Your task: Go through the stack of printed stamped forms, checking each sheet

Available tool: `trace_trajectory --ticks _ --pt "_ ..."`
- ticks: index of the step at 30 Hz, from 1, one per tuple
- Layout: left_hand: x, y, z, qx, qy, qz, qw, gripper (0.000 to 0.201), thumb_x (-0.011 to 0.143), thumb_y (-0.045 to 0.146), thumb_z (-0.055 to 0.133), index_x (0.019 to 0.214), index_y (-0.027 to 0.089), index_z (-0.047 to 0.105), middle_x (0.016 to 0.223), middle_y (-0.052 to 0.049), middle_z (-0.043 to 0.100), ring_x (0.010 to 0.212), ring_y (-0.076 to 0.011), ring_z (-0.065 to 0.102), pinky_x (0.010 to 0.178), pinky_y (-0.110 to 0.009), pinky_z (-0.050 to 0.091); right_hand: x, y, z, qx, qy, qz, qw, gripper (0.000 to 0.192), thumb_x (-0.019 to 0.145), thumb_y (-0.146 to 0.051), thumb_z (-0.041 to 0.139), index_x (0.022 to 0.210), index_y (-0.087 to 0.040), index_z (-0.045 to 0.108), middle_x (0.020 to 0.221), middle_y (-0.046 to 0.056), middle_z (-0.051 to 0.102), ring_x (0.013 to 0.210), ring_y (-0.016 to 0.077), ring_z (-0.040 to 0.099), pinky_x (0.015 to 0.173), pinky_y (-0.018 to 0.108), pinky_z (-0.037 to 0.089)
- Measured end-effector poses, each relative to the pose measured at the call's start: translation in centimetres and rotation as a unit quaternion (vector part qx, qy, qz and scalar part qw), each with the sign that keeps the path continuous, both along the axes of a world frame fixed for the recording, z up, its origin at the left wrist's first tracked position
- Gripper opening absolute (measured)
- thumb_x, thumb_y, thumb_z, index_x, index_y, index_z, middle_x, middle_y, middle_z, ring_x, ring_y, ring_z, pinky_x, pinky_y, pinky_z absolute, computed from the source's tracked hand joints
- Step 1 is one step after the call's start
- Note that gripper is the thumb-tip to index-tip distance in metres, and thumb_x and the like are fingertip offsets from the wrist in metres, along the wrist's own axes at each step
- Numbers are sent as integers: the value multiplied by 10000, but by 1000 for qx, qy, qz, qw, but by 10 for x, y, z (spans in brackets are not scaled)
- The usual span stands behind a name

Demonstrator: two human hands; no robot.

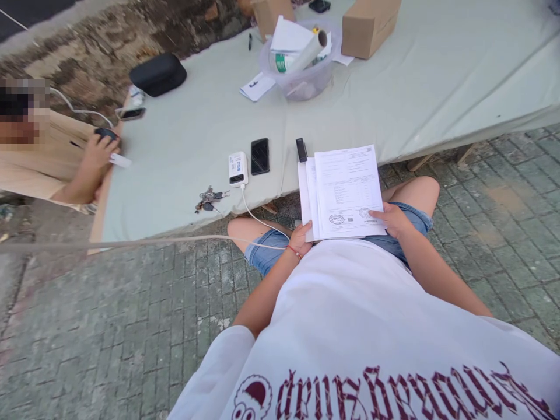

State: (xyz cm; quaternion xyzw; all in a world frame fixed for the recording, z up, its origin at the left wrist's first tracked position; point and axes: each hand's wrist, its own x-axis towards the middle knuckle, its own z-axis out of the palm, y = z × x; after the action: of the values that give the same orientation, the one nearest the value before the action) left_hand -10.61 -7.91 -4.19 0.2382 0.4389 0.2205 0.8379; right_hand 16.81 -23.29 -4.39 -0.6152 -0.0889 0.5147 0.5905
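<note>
A stack of printed papers (343, 175) with round stamps near the bottom of its top sheet rests at the table edge, over my lap. My left hand (301, 239) grips the lower left corner of the stack, fingers tucked underneath. At the lower right, my right hand (391, 219) pinches the papers with the thumb on top, beside a stamp. Just beyond the upper left corner of the papers lies a small black stapler-like object (301, 150); its exact kind is unclear.
Left of the papers lie a black phone (259, 156), a white power bank (238, 168) with a cable, and keys (210, 198). Farther back are a plastic basin (301, 84), a cardboard box (370, 29) and a black case (158, 74). Another person's hand (98, 151) rests at the left.
</note>
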Motion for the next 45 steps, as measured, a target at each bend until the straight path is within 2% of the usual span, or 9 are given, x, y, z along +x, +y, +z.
trace_trajectory --ticks 6,12,20,24,27,32,36,40,45 --pt "0 -2 4 8 1 -8 1000 432 631 247 947 986 84 764 979 -160 812 1141 -379 730 1072 -516 542 1 1 0 -1 4 0 1000 491 584 -286 976 1019 -206 764 1032 73 826 957 332 794 957 514 641" --pt "4 -6 13 40 -4 -16 999 522 557 228 982 1027 134 777 1005 -109 818 1161 -359 723 1073 -497 541 -5 2 0 -4 -11 7 1000 491 576 -310 973 1016 -217 777 1034 54 827 921 302 796 942 483 647" --pt "4 -6 4 63 33 -16 997 519 522 282 1008 971 161 777 952 -89 820 1163 -377 715 1066 -521 545 2 2 -2 -36 -64 13 997 398 593 -320 954 942 -213 797 970 42 831 838 274 792 853 431 670" --pt "1 -4 3 60 34 -6 998 530 544 261 998 1003 149 758 1073 -132 807 1182 -377 706 1081 -533 531 18 -5 3 -59 -86 -15 994 378 610 -297 953 942 -218 790 968 49 831 852 283 790 867 449 666" --pt "0 -3 4 57 29 -14 998 500 579 245 977 1013 145 749 1115 -151 795 1218 -383 687 1093 -547 518 33 -13 11 -43 -71 -50 995 375 640 -245 940 978 -189 788 1040 81 825 917 285 783 933 448 641" --pt "0 -3 4 55 20 -25 998 479 594 257 968 1003 144 746 1113 -160 791 1251 -395 664 1108 -535 506 56 -23 20 1 -71 -138 988 416 650 -185 912 1047 -151 795 1161 120 797 996 275 764 956 419 619" --pt "-1 -2 3 56 15 -31 998 511 567 287 974 1004 148 748 1064 -141 797 1212 -390 684 1107 -542 501 59 -23 26 18 -86 -179 980 478 615 -175 929 1072 -154 791 1210 128 779 1049 277 752 948 403 616" --pt "-1 -1 2 51 6 -30 998 507 561 287 960 999 148 745 1024 -119 801 1149 -364 714 1091 -536 507 48 -18 31 17 -83 -140 986 441 648 -205 913 1068 -149 790 1197 123 785 1050 275 756 973 410 608" --pt "1 -1 2 32 15 -16 999 429 624 223 909 1007 133 738 1031 -120 802 1092 -338 739 1051 -508 542 24 -8 28 -11 -87 -59 994 393 624 -293 922 987 -209 796 1062 67 821 992 322 779 955 494 630"
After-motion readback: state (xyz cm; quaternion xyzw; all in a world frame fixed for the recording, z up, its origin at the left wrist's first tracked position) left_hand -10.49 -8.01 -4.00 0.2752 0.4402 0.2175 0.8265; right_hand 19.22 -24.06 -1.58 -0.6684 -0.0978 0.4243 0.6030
